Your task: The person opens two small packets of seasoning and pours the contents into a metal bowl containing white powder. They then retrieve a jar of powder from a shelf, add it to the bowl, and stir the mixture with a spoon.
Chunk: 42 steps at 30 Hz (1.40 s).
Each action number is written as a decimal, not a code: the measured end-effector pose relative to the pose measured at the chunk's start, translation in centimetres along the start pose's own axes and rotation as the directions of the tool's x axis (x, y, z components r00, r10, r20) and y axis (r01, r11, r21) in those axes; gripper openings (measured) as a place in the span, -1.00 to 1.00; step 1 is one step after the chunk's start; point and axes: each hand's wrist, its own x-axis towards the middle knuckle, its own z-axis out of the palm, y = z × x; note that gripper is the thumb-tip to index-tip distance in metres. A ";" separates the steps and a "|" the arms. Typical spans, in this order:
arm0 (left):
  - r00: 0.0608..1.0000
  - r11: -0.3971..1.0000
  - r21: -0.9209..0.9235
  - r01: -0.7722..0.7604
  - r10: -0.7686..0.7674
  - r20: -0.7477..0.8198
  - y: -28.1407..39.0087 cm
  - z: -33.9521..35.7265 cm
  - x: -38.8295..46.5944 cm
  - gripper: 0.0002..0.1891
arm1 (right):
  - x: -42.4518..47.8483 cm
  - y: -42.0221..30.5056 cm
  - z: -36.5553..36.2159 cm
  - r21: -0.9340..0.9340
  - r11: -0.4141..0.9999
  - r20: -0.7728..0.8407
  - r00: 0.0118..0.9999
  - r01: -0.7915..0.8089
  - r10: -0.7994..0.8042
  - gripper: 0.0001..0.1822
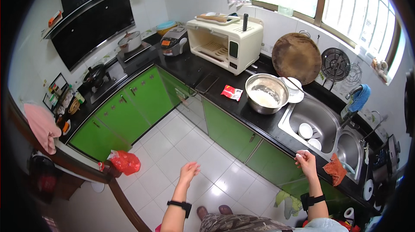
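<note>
My left hand (189, 171) hangs over the tiled floor, fingers loosely bent, with nothing seen in it. Close to the counter's front edge by the sink, my right hand (305, 162) has curled fingers with whitish fingertips; no object shows in it. A stainless steel bowl (267, 107) with white powder inside stands on the black counter (231, 110). To its left lies a small red and white packet (232, 92). Behind its right side are a white bowl (292, 83) on white dishes and a dark stick. An orange-brown cloth (336, 169) lies right of my right hand.
The double sink (319, 115) holds white bowls (305, 131); a blue cloth (360, 97) hangs on its faucet. A cream oven (246, 49), a rice cooker (175, 40) and a lidded pot (130, 42) stand farther left. A red plastic bag (124, 162) sits on the floor.
</note>
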 end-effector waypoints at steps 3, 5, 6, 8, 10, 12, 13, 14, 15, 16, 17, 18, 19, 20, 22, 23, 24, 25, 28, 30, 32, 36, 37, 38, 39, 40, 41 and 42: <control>0.983 0.996 0.009 -0.094 0.091 0.161 5.9 5.3 5.7 -0.76 | -0.3 -0.1 -0.4 0.022 0.999 -0.069 0.997 0.041 -0.039 -0.80; 0.963 0.994 -0.005 -0.105 0.103 0.250 8.8 9.2 9.1 -0.76 | -0.4 0.3 -0.7 -0.068 0.993 -0.107 0.989 0.096 -0.103 -0.79; 0.963 0.993 0.011 -0.115 0.108 0.248 9.7 10.7 11.1 -0.76 | -0.1 0.5 -0.7 -0.034 0.996 -0.126 0.988 0.086 -0.090 -0.78; 0.967 0.996 -0.046 -0.073 0.082 0.241 11.1 12.7 15.6 -0.75 | -0.2 0.1 -1.0 0.039 0.998 -0.198 0.980 0.040 -0.031 -0.77; 0.983 0.983 -0.183 -0.019 0.052 0.176 11.9 13.0 21.4 -0.72 | -0.2 -0.9 -0.6 0.159 0.987 -0.235 0.971 -0.016 0.053 -0.76; 0.990 0.949 -0.313 0.046 -0.001 0.143 11.8 14.3 27.3 -0.69 | -0.5 -2.6 -0.3 0.409 0.912 -0.273 0.958 0.036 0.084 -0.73; 0.989 0.922 -0.376 0.093 -0.043 0.138 12.3 14.9 29.8 -0.68 | -0.3 -3.3 -0.4 0.523 0.848 -0.284 0.955 0.079 0.086 -0.71; 0.990 0.917 -0.377 0.126 -0.094 0.102 12.9 15.9 31.9 -0.67 | 0.0 -3.0 -0.6 0.548 0.825 -0.292 0.956 0.141 0.030 -0.64; 0.988 0.913 -0.377 0.153 -0.145 0.050 13.4 16.5 33.9 -0.66 | 0.6 -3.0 -0.5 0.571 0.805 -0.311 0.950 0.164 0.027 -0.63; 0.982 0.926 -0.336 0.174 -0.189 -0.011 13.8 17.5 35.5 -0.65 | 1.0 -3.2 -0.7 0.586 0.789 -0.332 0.943 0.184 0.026 -0.62; 0.974 0.943 -0.272 0.192 -0.218 -0.068 14.2 17.9 37.0 -0.66 | 1.6 -3.4 -0.8 0.601 0.773 -0.345 0.938 0.203 0.022 -0.62; 0.967 0.946 -0.239 0.220 -0.245 -0.077 14.2 18.8 37.8 -0.66 | 2.2 -3.3 -1.2 0.599 0.775 -0.359 0.933 0.201 0.035 -0.58; 0.960 0.946 -0.215 0.241 -0.264 -0.087 14.6 19.7 38.2 -0.66 | 2.7 -3.2 -1.9 0.586 0.785 -0.383 0.922 0.201 0.050 -0.57; 0.947 0.943 -0.164 0.291 -0.308 -0.091 14.8 20.4 38.5 -0.63 | 3.4 -3.1 -2.7 0.574 0.795 -0.400 0.914 0.197 0.062 -0.57; 0.942 0.958 -0.015 0.287 -0.285 -0.174 16.1 22.6 36.8 -0.66 | 5.8 -2.2 -4.8 0.520 0.833 -0.460 0.884 0.188 0.088 -0.53; 0.937 0.958 0.043 0.282 -0.265 -0.228 16.7 24.1 35.7 -0.69 | 7.2 -2.0 -6.1 0.450 0.876 -0.551 0.826 0.175 0.118 -0.51; 0.938 0.971 0.028 0.236 -0.220 -0.267 16.6 23.8 36.5 -0.71 | 9.1 -1.8 -7.6 0.363 0.919 -0.592 0.800 0.152 0.101 -0.54; 0.933 0.981 0.016 0.195 -0.181 -0.311 15.9 23.5 37.6 -0.74 | 11.2 -1.1 -9.4 0.272 0.955 -0.626 0.775 0.120 0.081 -0.55; 0.950 0.997 -0.070 -0.019 -0.004 -0.313 14.2 24.6 37.2 -0.80 | 17.4 3.7 -15.8 0.127 0.992 -0.660 0.746 -0.004 0.088 -0.76; 0.919 0.958 -0.152 -0.242 0.176 -0.353 14.3 24.1 36.4 -0.81 | 20.7 7.4 -17.7 -0.523 0.848 -0.681 0.642 -0.089 -0.353 -0.75; 0.829 0.840 -0.186 -0.510 0.423 -0.365 14.3 21.9 35.6 -0.80 | 23.2 10.0 -20.1 -0.385 0.922 -0.648 0.701 0.036 -0.297 -0.72; 0.585 0.656 0.271 -0.704 0.752 -0.303 18.7 19.5 26.9 -0.78 | 22.0 6.3 -21.6 -0.087 0.987 -0.705 0.708 -0.136 0.036 -0.89; 0.650 0.695 0.135 -0.706 0.712 -0.267 20.8 20.6 23.3 -0.78 | 21.9 8.3 -22.7 -0.040 0.992 -0.661 0.742 0.119 -0.116 -0.91; 0.696 0.683 -0.148 -0.715 0.676 -0.241 22.4 21.6 20.3 -0.81 | 22.3 10.5 -23.2 -0.309 0.936 -0.609 0.722 0.167 -0.329 -0.90; 0.671 0.645 -0.187 -0.741 0.701 -0.240 23.3 21.7 18.1 -0.85 | 23.2 10.2 -22.6 -0.338 0.920 -0.525 0.773 0.197 -0.358 -0.90; 0.696 0.673 -0.180 -0.717 0.683 -0.220 24.5 22.3 15.5 -0.86 | 23.8 9.8 -22.3 -0.362 0.905 -0.446 0.810 0.225 -0.380 -0.89; 0.724 0.702 -0.177 -0.689 0.660 -0.200 25.3 22.9 12.8 -0.87 | 23.2 7.2 -20.1 -0.179 0.969 -0.322 0.920 0.172 -0.223 -0.89; 0.736 0.712 -0.184 -0.677 0.658 -0.161 25.7 24.1 10.6 -0.89 | 23.0 4.8 -18.4 -0.092 0.988 -0.238 0.961 0.123 -0.142 -0.88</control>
